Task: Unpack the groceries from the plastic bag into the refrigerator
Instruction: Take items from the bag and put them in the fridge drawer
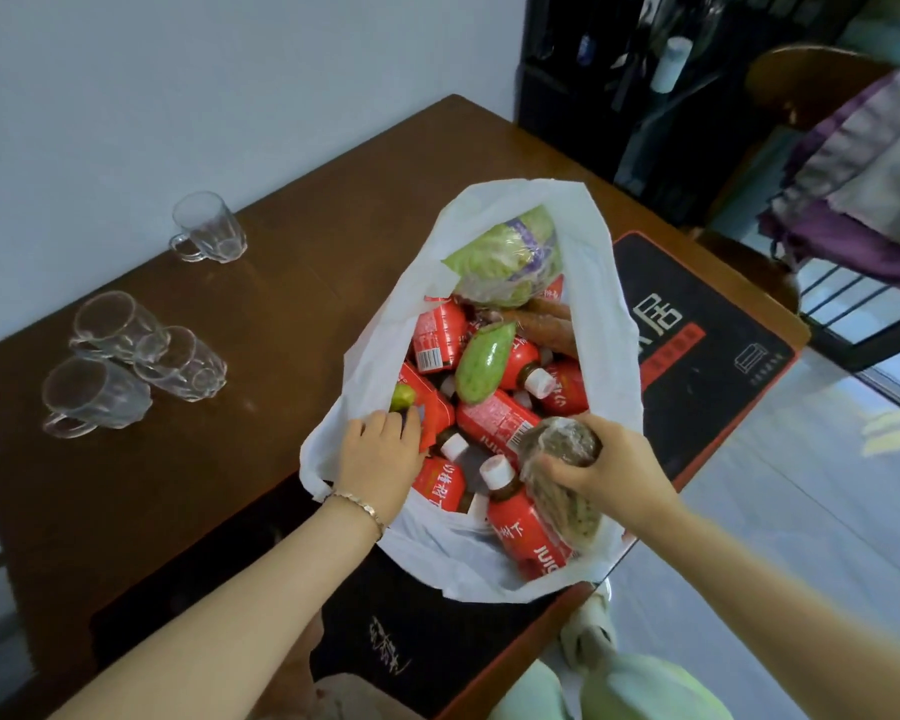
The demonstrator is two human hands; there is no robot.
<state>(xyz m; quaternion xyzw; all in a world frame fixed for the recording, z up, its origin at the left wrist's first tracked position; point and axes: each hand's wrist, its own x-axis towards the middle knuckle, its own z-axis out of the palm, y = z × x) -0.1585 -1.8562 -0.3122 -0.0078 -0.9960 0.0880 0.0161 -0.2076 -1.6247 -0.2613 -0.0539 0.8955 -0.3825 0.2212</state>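
A white plastic bag lies open on the brown table. Inside are several red-labelled juice bottles, a wrapped lettuce, a green gourd, brown sausages and a small lime-green fruit. My left hand reaches into the bag's left side, fingers curled over something dark next to the lime-green fruit; what it touches is hidden. My right hand grips a film-wrapped brownish vegetable at the bag's near right.
Several clear glass mugs lie and stand on the table's left part. A black and red mat lies under the bag at the table's right edge. A chair with purple cloth and a dark shelf stand beyond.
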